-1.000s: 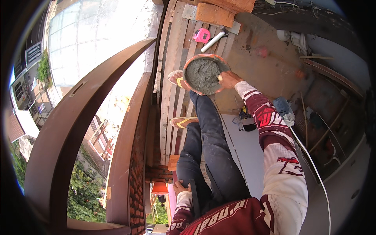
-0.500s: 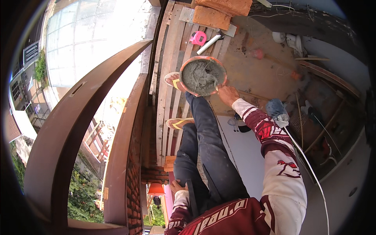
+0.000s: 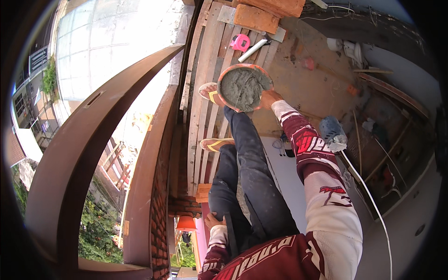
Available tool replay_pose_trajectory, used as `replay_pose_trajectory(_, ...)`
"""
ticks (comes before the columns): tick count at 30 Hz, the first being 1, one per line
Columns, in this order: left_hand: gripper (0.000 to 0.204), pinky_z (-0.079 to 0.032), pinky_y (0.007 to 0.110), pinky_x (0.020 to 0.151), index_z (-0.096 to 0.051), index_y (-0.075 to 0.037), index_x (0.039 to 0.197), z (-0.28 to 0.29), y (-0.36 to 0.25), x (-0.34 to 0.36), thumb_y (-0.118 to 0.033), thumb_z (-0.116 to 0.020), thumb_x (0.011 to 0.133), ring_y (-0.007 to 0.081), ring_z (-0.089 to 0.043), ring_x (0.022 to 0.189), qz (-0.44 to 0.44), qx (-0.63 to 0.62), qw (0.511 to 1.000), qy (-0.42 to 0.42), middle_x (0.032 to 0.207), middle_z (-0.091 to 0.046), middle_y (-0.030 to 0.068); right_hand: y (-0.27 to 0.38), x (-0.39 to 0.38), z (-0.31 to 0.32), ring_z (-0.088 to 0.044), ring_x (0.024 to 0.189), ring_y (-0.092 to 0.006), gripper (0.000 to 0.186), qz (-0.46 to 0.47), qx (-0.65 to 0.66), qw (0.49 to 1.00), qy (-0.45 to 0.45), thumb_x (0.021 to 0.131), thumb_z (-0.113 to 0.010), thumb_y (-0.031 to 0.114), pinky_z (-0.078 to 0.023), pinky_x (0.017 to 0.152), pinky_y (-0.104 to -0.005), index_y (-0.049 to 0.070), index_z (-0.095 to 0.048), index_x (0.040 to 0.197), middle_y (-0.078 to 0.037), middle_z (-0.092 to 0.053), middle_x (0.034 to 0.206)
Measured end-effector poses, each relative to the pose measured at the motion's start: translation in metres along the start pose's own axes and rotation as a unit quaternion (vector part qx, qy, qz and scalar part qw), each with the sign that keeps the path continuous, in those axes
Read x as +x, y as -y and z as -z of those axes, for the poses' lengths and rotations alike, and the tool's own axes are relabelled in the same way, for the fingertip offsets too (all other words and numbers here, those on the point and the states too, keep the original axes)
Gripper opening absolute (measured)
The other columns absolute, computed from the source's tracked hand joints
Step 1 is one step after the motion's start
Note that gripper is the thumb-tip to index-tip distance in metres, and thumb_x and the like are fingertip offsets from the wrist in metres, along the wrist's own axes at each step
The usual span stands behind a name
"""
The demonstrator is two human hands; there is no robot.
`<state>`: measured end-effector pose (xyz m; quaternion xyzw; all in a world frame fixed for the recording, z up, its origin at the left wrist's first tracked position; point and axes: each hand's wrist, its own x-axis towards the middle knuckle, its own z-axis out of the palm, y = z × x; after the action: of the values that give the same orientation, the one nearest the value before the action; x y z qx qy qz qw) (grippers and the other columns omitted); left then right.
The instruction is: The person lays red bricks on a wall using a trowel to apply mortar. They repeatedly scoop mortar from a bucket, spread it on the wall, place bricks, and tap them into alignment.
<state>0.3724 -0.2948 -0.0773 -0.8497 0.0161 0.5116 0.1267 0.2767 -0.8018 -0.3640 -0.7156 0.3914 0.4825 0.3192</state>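
Note:
A round orange bucket (image 3: 221, 96) holds wet grey mortar (image 3: 242, 87) and stands on the planks beside my foot. My right hand (image 3: 269, 99) is at the bucket's right rim with its fingers closed. Whatever it grips is hidden by the hand and the mortar. The mortar's surface is lumpy and uneven. My left hand (image 3: 214, 220) rests on my left leg near the knee, fingers laid over the dark trousers and holding nothing.
Beyond the bucket lie a pink tape measure (image 3: 240, 42), a white tube (image 3: 253, 50) and orange bricks (image 3: 255, 17). Wooden planks (image 3: 197, 102) carry my sandalled feet. A brown frame (image 3: 60, 154) curves along the open left side. A blue-grey power tool (image 3: 332, 133) with white cord hangs at right.
My right hand has moved slightly inward over the bucket's rim, and the mortar's surface has changed shape. My left hand stays on the leg.

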Motion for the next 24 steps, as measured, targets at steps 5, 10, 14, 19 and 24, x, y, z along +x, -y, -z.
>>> replay_pose_trajectory(5, 0.058, -0.046, 0.053, 0.084, -0.051, -0.018, 0.106, -0.008, 0.011, 0.003, -0.029, -0.086, 0.062, 0.0415, -0.053, 0.1, -0.006, 0.008, 1.0, -0.009, 0.104, -0.049, 0.0172, -0.014, -0.008, -0.012, -0.064, 0.056, -0.0236, 0.034, -0.065, 0.228, 0.968, 0.083, 0.086, -0.067, 0.025, -0.051, 0.054, -0.0387, -0.005, -0.065, 0.101, -0.016, -0.066, 0.075)
replay_pose_trajectory(10, 0.057, -0.046, 0.053, 0.084, -0.051, -0.017, 0.105, 0.0, 0.007, 0.002, -0.027, -0.086, 0.062, 0.0419, -0.053, 0.098, -0.011, 0.009, 1.0, -0.005, 0.103, -0.049, 0.0172, -0.009, 0.005, -0.022, -0.06, 0.052, -0.0196, 0.033, -0.095, 0.311, 0.942, 0.084, 0.087, -0.067, 0.028, -0.046, 0.044, -0.0359, -0.004, -0.062, 0.096, -0.01, -0.061, 0.066)
replay_pose_trajectory(14, 0.056, -0.046, 0.054, 0.085, -0.051, -0.016, 0.105, 0.003, 0.005, 0.002, -0.028, -0.086, 0.062, 0.0423, -0.053, 0.098, -0.024, -0.01, 1.0, -0.013, 0.103, -0.049, 0.0179, -0.017, 0.003, -0.023, -0.059, 0.051, -0.0195, 0.032, -0.052, 0.359, 0.919, 0.151, 0.087, -0.067, 0.027, -0.045, 0.044, -0.035, -0.004, -0.06, 0.092, -0.01, -0.061, 0.067)
replay_pose_trajectory(19, 0.057, -0.045, 0.053, 0.086, -0.052, -0.015, 0.104, 0.002, 0.005, 0.004, -0.031, -0.086, 0.061, 0.0423, -0.052, 0.099, -0.004, -0.041, 0.999, -0.006, 0.103, -0.049, 0.0182, -0.009, 0.008, -0.034, -0.056, 0.05, -0.0161, 0.031, -0.069, 0.413, 0.89, 0.179, 0.087, -0.066, 0.029, -0.044, 0.042, -0.0329, -0.002, -0.06, 0.089, -0.007, -0.057, 0.064)
replay_pose_trajectory(24, 0.057, -0.045, 0.053, 0.086, -0.052, -0.015, 0.103, -0.002, 0.017, 0.007, -0.032, -0.086, 0.06, 0.0423, -0.052, 0.101, -0.015, -0.01, 1.0, -0.004, 0.103, -0.049, 0.0177, -0.02, -0.001, -0.036, -0.055, 0.05, -0.014, 0.03, -0.066, 0.521, 0.827, 0.202, 0.088, -0.064, 0.029, -0.045, 0.042, -0.0308, 0.001, -0.06, 0.099, -0.006, -0.058, 0.072)
